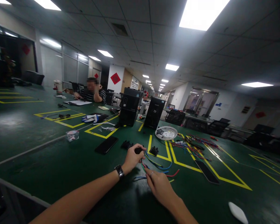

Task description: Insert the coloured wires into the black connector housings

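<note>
My left hand (133,158), with a dark watch on the wrist, is closed on a small black part (138,151), mostly hidden by the fingers. My right hand (159,184) is just below it, fingers pinched at the end of a thin wire (143,167) that rises toward the black part. Whether the wire enters the part cannot be made out. Blue and yellow-green wires (157,164) curve away to the right of my fingers, and a red wire (175,173) lies beyond my right hand. Two black ridged blocks rest nearby, one block (126,144) behind my left hand, another (154,151) to its right.
A black phone (106,145) lies left, a dark flat slab (207,171) right. Behind stand two black computer towers (128,109) and a white basket (166,133). Bundled wires (198,146) spread to the right. A person (93,91) sits across the green table (60,174).
</note>
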### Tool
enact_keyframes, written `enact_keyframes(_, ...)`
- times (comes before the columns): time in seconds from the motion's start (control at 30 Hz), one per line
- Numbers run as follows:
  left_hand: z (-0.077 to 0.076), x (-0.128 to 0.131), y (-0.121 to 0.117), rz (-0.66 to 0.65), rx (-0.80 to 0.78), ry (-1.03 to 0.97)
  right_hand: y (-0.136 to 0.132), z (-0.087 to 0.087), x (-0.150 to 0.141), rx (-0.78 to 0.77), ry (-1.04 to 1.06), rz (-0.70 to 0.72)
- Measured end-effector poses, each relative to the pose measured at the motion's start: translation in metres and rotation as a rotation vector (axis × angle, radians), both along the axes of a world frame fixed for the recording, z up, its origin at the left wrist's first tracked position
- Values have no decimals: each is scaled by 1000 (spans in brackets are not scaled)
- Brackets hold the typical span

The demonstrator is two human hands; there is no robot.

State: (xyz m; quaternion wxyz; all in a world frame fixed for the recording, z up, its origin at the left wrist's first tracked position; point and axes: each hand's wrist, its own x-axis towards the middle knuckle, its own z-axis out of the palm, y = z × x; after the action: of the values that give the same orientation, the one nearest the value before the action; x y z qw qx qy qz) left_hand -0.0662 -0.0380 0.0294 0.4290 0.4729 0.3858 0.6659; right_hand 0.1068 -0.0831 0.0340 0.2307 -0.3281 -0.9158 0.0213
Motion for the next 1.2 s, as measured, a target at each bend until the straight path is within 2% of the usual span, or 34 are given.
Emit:
enact_keyframes(0.1,4,-2,0,-7,16,28,1,2,2,-10,72,-16)
enact_keyframes(0.27,6,-1,0,-119,-63,-60,3,0,1,-46,120,-42)
enact_keyframes(0.4,1,-2,4,-178,16,-139,2,-4,-5,-128,57,-55)
enact_keyframes(0.47,0,-6,4,-152,61,-76,2,3,-3,-181,65,-31)
enact_keyframes(0.57,3,-12,0,-91,162,139,7,23,10,-248,118,4)
enact_keyframes(0.63,8,-11,-2,-60,214,158,11,32,18,-245,180,-59)
enact_keyframes(0.7,13,-7,-3,-7,230,40,12,30,17,-212,234,-94)
enact_keyframes(0.8,18,-4,2,112,219,-131,9,13,-1,-116,246,-53)
enact_keyframes(0.87,18,-9,6,201,217,-142,7,6,-14,-80,222,-32)
enact_keyframes(0.93,17,-17,9,270,273,-44,6,7,-18,-55,228,-51)
enact_keyframes(1.0,16,-21,10,282,359,88,7,14,-13,-63,261,-72)
enact_keyframes(1.07,18,-20,10,245,395,138,7,19,-5,-83,295,-96)
enact_keyframes(1.2,19,-15,14,239,322,25,7,13,-8,-85,323,-89)
